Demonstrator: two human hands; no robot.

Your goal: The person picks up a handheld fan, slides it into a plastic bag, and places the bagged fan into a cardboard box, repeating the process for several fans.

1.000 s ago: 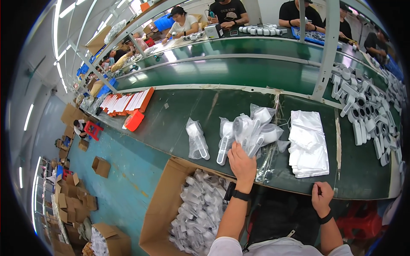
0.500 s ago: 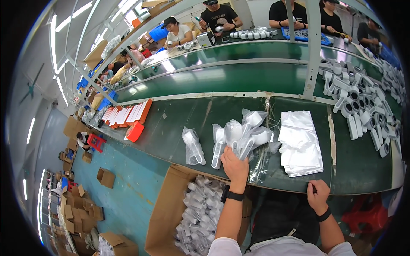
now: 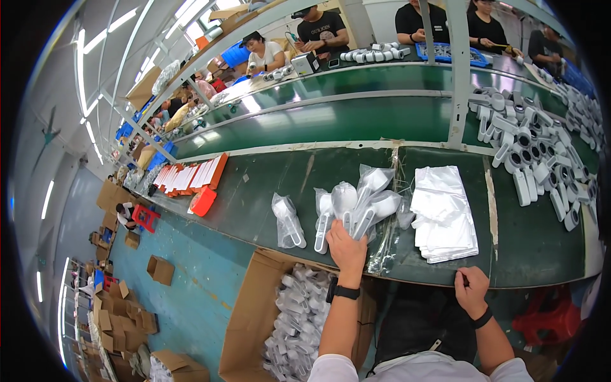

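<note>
My left hand (image 3: 347, 247) is closed around the lower ends of bagged white handheld devices with rounded heads. One bagged device (image 3: 344, 200) stands out above its fingers, and others (image 3: 375, 207) fan out to the right; how many are gripped is hidden. Just left of the hand lies another bagged device (image 3: 323, 219), and a separate bagged device (image 3: 289, 221) rests farther left. My right hand (image 3: 471, 288) is curled into a loose fist at the table's front edge, with nothing showing in it. Nearby lies a stack of white plastic bags (image 3: 444, 215).
Below the table, a cardboard box (image 3: 245, 318) holds many bagged devices. Unbagged devices (image 3: 534, 153) are heaped at the right. Orange trays with white slips (image 3: 191, 176) and a red-orange tape roll (image 3: 202, 201) lie left. A metal post (image 3: 459, 89) rises ahead; co-workers sit across the conveyor (image 3: 318, 121).
The whole view has shifted slightly. My left hand keeps its hold on the bagged devices, and my right hand stays curled at the table edge.
</note>
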